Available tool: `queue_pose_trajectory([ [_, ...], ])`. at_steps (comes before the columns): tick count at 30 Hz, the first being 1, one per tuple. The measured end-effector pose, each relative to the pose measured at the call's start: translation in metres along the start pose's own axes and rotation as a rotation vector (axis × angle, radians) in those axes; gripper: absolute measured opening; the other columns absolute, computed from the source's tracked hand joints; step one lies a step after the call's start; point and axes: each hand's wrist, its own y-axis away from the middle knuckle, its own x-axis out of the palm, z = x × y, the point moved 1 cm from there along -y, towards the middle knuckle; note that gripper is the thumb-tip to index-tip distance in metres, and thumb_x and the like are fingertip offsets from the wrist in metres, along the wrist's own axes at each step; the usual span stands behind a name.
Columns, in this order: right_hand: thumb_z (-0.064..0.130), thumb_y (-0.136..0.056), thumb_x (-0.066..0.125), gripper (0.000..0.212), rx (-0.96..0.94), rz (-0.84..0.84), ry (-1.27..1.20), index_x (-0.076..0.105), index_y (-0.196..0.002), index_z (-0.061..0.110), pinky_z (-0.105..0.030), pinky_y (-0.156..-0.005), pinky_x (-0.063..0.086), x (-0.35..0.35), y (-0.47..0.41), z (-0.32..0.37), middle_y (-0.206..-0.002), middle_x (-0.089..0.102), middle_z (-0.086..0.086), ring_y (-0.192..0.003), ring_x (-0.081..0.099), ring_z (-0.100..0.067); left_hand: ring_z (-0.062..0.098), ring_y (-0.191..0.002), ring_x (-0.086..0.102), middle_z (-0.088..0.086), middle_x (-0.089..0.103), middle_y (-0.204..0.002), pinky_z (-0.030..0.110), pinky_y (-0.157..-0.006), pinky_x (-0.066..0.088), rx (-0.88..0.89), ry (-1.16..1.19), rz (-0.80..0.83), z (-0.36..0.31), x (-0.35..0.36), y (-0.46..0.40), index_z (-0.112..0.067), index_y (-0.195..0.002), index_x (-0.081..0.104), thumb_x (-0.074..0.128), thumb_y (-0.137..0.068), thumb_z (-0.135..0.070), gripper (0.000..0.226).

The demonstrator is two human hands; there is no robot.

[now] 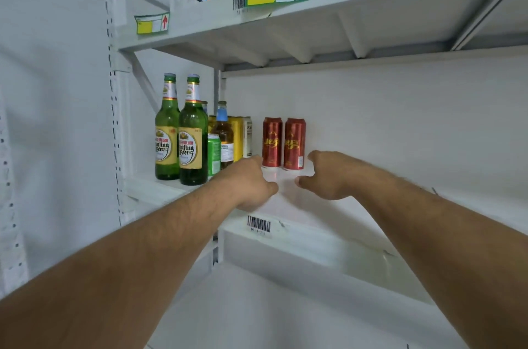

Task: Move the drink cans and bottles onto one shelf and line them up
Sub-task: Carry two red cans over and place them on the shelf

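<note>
Two red cans [283, 143] upright and touching at the back of the white shelf [371, 205], left hand [251, 181] and right hand [325, 177] loosely curled, empty, flanking them; risk of toppling a can, or of the left forearm brushing the green bottles [181, 131].

white metal shelving [314, 245], plain white wall [371, 120]

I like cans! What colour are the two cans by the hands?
Red with gold writing, seen in the head view.
</note>
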Motion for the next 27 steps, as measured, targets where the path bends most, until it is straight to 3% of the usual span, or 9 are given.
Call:
queue_pose_trajectory([
  [4, 0.046, -0.102, 0.049, 0.058, -0.013, 0.010, 0.009, 0.037, -0.151, 0.016, -0.032, -0.094, 0.042, 0.000, -0.018, -0.004, -0.144, 0.053, -0.007, -0.128, 0.052, -0.027, 0.025, -0.129, 0.054, 0.002, 0.053, -0.148, 0.031, -0.095, 0.046, -0.005, 0.033, 0.003, 0.002, 0.001, -0.024, -0.020, -0.154, 0.037, 0.063, -0.096, -0.043, 0.067],
  [7, 0.041, -0.104, 0.047, 0.050, -0.024, 0.016, 0.054, 0.042, -0.147, 0.016, -0.030, -0.088, 0.042, -0.003, -0.031, -0.004, -0.139, 0.055, -0.008, -0.121, 0.054, -0.026, 0.025, -0.131, 0.054, 0.002, 0.051, -0.151, 0.034, -0.102, 0.047, -0.007, 0.060, 0.005, 0.004, 0.004, -0.046, -0.019, -0.155, 0.036, 0.064, -0.096, -0.041, 0.069],
  [11, 0.036, -0.106, 0.045, 0.021, -0.017, 0.002, 0.072, 0.054, -0.111, 0.018, -0.024, -0.059, 0.036, -0.006, -0.054, -0.004, -0.095, 0.056, -0.001, -0.090, 0.050, -0.021, 0.024, -0.133, 0.053, 0.004, 0.051, -0.152, 0.033, -0.102, 0.044, 0.021, 0.110, 0.006, 0.005, 0.006, -0.076, -0.018, -0.155, 0.037, 0.065, -0.097, -0.037, 0.068],
  [13, 0.038, -0.105, 0.046, 0.026, 0.024, -0.023, 0.050, 0.044, -0.086, 0.020, -0.021, -0.053, 0.031, -0.007, -0.068, -0.003, -0.079, 0.046, 0.006, -0.081, 0.049, -0.017, 0.025, -0.133, 0.054, 0.005, 0.052, -0.151, 0.034, -0.102, 0.044, 0.034, 0.128, 0.011, 0.007, 0.008, -0.094, -0.018, -0.154, 0.038, 0.066, -0.095, -0.040, 0.069],
  [15, 0.039, -0.103, 0.050, 0.035, 0.068, -0.043, 0.014, 0.037, -0.074, 0.024, -0.022, -0.053, 0.031, -0.006, -0.084, -0.003, -0.079, 0.046, 0.005, -0.075, 0.048, -0.014, 0.026, -0.128, 0.056, 0.005, 0.055, -0.148, 0.035, -0.101, 0.047, 0.045, 0.138, 0.009, 0.011, 0.010, -0.116, -0.019, -0.152, 0.040, 0.068, -0.093, -0.043, 0.070],
  [19, 0.041, -0.101, 0.053, 0.024, 0.139, -0.081, -0.069, 0.048, -0.101, 0.018, -0.026, -0.061, 0.036, -0.004, -0.123, -0.006, -0.094, 0.056, 0.001, -0.089, 0.051, -0.019, 0.018, -0.101, 0.057, 0.004, 0.064, -0.122, 0.031, -0.088, 0.049, 0.036, 0.236, 0.008, 0.020, 0.012, -0.166, -0.017, -0.142, 0.050, 0.073, -0.090, -0.038, 0.061],
  [21, 0.043, -0.099, 0.055, 0.028, 0.184, -0.099, -0.119, 0.044, -0.102, 0.017, -0.027, -0.063, 0.037, -0.002, -0.145, -0.009, -0.092, 0.056, 0.000, -0.089, 0.052, -0.020, 0.020, -0.097, 0.058, 0.003, 0.059, -0.109, 0.033, -0.086, 0.051, 0.022, 0.292, -0.015, 0.026, 0.014, -0.192, -0.013, -0.138, 0.050, 0.076, -0.087, -0.035, 0.061],
  [24, 0.042, -0.097, 0.058, 0.031, 0.274, -0.147, -0.232, 0.045, -0.102, 0.014, -0.028, -0.061, 0.039, 0.004, -0.181, -0.016, -0.079, 0.047, 0.003, -0.081, 0.052, -0.018, 0.025, -0.101, 0.060, 0.007, 0.061, -0.119, 0.034, -0.084, 0.050, -0.015, 0.384, -0.031, 0.035, 0.020, -0.229, -0.010, -0.138, 0.046, 0.080, -0.085, -0.031, 0.067],
  [27, 0.040, -0.096, 0.062, 0.038, 0.330, -0.217, -0.440, 0.048, -0.101, 0.006, -0.025, -0.054, 0.036, 0.009, -0.209, -0.019, -0.078, 0.050, 0.004, -0.069, 0.049, -0.012, 0.031, -0.114, 0.063, 0.013, 0.061, -0.129, 0.038, -0.089, 0.052, -0.061, 0.495, -0.018, 0.042, 0.031, -0.259, -0.008, -0.134, 0.046, 0.085, -0.080, -0.026, 0.068],
])
